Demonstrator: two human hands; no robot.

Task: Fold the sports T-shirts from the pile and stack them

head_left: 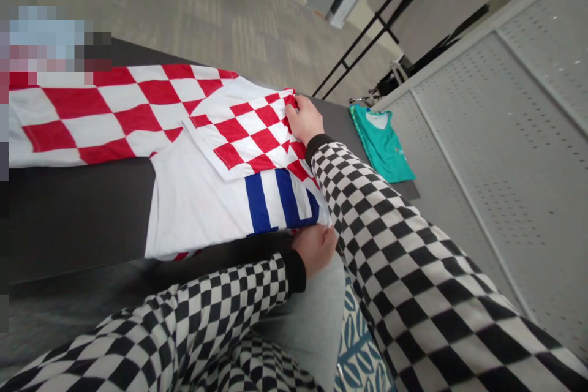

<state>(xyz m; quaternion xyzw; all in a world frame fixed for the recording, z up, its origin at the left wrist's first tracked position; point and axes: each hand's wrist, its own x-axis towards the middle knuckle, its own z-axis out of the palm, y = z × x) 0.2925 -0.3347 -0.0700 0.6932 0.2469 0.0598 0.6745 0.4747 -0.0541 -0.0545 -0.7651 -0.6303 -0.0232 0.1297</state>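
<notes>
A red-and-white checkered jersey point(197, 205) lies on a dark grey table, partly folded over, with thick blue bars on a white panel. My right hand point(307, 120) grips the jersey's far corner at its right end, thumb and fingers closed on the cloth. My left hand point(315, 250) is closed at the near corner of that same end, with its fingers curled around the fabric edge; the fingertips are partly hidden. Toward the left the checkered part of the jersey stretches out flat across the table.
A folded teal shirt point(384, 144) rests at the table's right end. Beyond it stands a grey perforated panel point(505, 135). The dark table point(78, 214) has its near edge close to my lap. A black metal frame point(362, 40) rises behind. Pixelation covers the upper left.
</notes>
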